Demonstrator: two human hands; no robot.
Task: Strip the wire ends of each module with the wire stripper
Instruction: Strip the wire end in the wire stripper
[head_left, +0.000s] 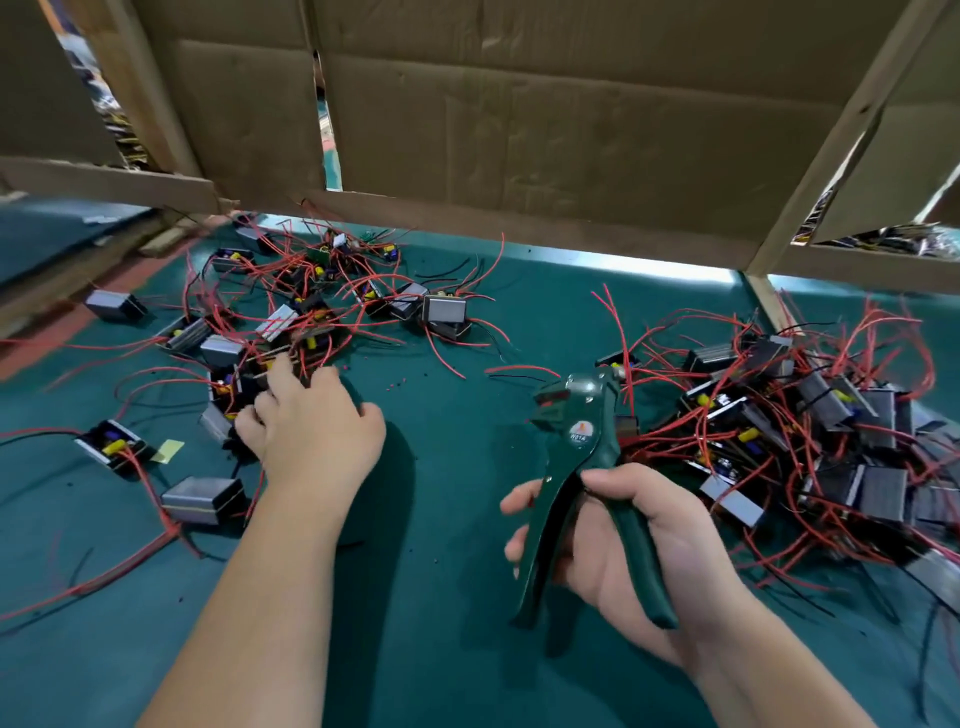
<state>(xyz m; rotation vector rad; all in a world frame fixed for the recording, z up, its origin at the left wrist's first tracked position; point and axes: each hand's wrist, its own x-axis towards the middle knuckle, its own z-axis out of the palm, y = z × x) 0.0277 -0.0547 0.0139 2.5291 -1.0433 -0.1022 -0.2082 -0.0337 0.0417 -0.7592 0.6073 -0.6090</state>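
Here's the right hand (639, 535) wrapped round the dark green wire stripper (582, 467), handles spread, over open teal mat (441, 338) between 2 heaps. The left hand (317, 426) reaches into the left pile of boxy grey modules (291, 322); I can't tell its grip. The right pile (805, 415) tangles with red wires. A creased cardboard wall (519, 104) closes the far edge.

Can't make out the fingertips of the left hand (311, 421): they're buried in the left pile (223, 348) of modules, so no telling if it's got hold of one. The badge on the stripper (582, 441) is way too small to read, and the right hand (691, 545) wrapped round the handles covers their middle. The right pile (883, 493) goes smeary and runs off the edge. Both forearms get chopped at the bottom. Whatever's behind the cardboard (519, 104) gaps is just blur.
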